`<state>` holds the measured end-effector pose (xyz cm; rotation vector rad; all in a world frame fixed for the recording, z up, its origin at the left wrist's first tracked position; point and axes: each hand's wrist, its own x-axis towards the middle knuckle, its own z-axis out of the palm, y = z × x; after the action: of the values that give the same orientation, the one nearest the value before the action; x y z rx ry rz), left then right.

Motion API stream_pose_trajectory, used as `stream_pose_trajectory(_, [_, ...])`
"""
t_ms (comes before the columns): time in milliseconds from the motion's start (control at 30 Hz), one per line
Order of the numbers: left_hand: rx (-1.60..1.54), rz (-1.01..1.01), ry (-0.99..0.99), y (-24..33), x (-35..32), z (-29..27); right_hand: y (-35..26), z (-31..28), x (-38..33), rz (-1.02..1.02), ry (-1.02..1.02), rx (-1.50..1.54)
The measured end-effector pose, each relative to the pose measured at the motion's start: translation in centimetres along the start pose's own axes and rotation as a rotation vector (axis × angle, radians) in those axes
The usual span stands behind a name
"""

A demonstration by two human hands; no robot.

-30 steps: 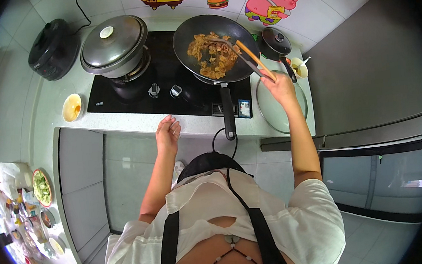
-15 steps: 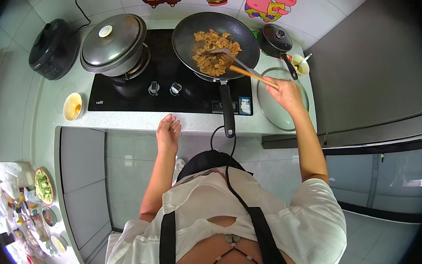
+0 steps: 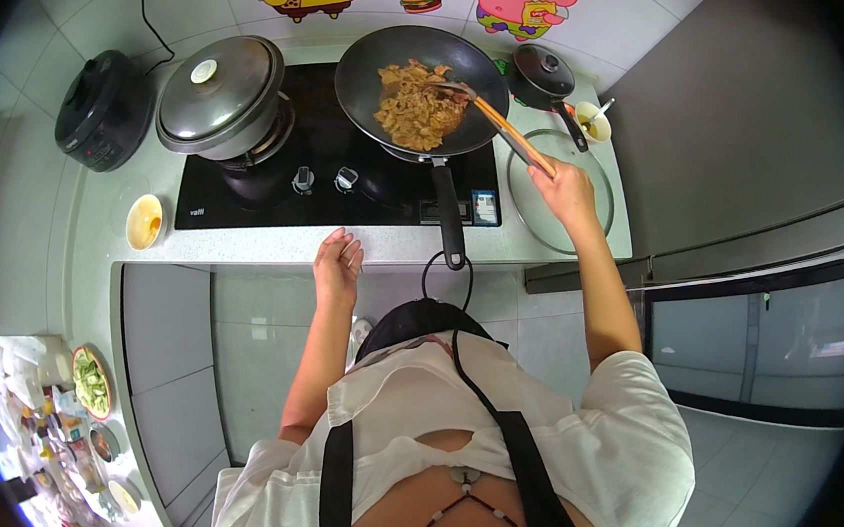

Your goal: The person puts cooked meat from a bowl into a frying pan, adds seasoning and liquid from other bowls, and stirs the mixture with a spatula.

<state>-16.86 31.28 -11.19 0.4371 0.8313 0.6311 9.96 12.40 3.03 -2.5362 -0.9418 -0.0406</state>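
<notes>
The spatula (image 3: 490,117) has swung down into the one wok's (image 3: 422,88) food, right hand (image 3: 564,189) clamped on it, left hand (image 3: 338,267) open on the counter edge (image 3: 270,245).

The wok (image 3: 420,68) was black, its food (image 3: 416,103) brown. The spatula (image 3: 506,128) was orange wood, the stove (image 3: 333,166) black

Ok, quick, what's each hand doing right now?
Left hand: open, holding nothing, resting at the counter edge.
Right hand: closed on the wooden spatula, whose tip is in the food in the wok.
</notes>
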Motion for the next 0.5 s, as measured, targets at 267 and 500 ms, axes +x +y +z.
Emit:
stream_pose_trajectory(267, [-0.005, 0.005, 0.007, -0.2, -0.2, 0.2, -0.6, 0.1, -1.5, 0.020, -0.059, 0.014])
stream_pose_trajectory(500, [-0.018, 0.009, 0.023, -0.2, -0.6, 0.3, -0.9, 0.3, 1.5, -0.072, 0.065, -0.108])
